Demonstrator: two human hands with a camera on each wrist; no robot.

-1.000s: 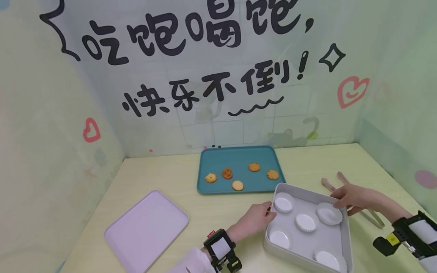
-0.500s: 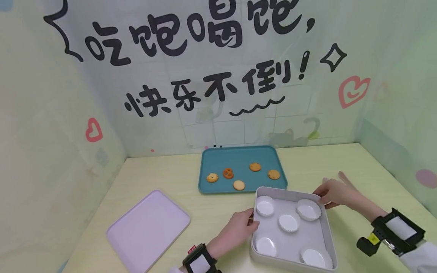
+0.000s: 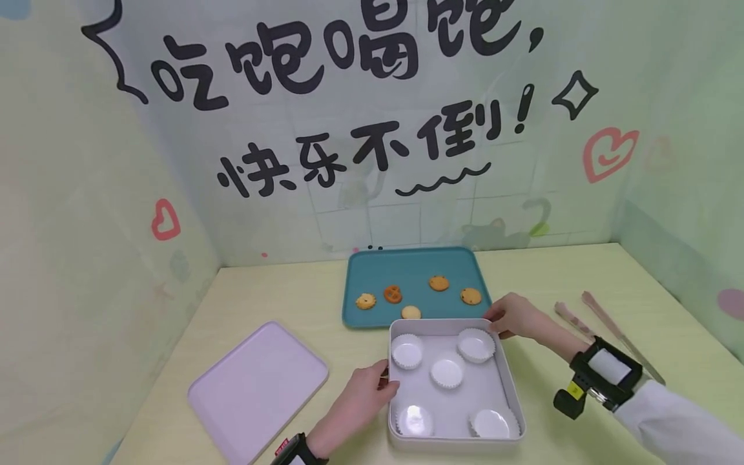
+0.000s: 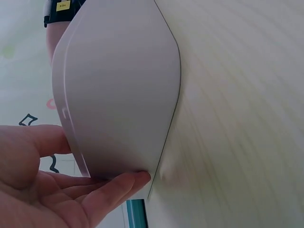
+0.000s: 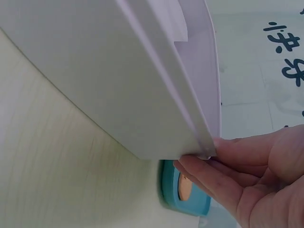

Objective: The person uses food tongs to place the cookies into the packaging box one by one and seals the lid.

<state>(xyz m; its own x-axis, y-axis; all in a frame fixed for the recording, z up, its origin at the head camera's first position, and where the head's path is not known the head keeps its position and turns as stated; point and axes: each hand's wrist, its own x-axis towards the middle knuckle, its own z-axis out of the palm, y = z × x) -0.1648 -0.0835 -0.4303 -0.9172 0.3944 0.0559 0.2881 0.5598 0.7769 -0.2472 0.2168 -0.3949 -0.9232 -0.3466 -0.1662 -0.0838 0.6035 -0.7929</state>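
Observation:
A pale square box (image 3: 456, 445) stands on the table with several white fluted cups (image 3: 447, 371) inside. My left hand (image 3: 360, 394) grips its left wall, thumb over the rim and fingers against the outside, as the left wrist view also shows. At the back right corner, my right hand (image 3: 520, 320) pinches the rim between thumb and fingers, seen closely in the right wrist view. Just behind the box lies a teal tray (image 3: 372, 265) with several cookies, one of them pretzel-shaped (image 3: 392, 294). The box's back edge overlaps the tray's front edge in the head view.
A lilac tray (image 3: 261, 387) lies at an angle on the left of the table. Tongs with pinkish handles (image 3: 604, 314) lie on the right, partly hidden by my right forearm. Printed walls (image 3: 418, 219) enclose the table at the back and sides.
Both hands have moved the box leftward and turned it from skewed to nearly square with the view. It now sits in front of the teal tray, and more of the tongs shows.

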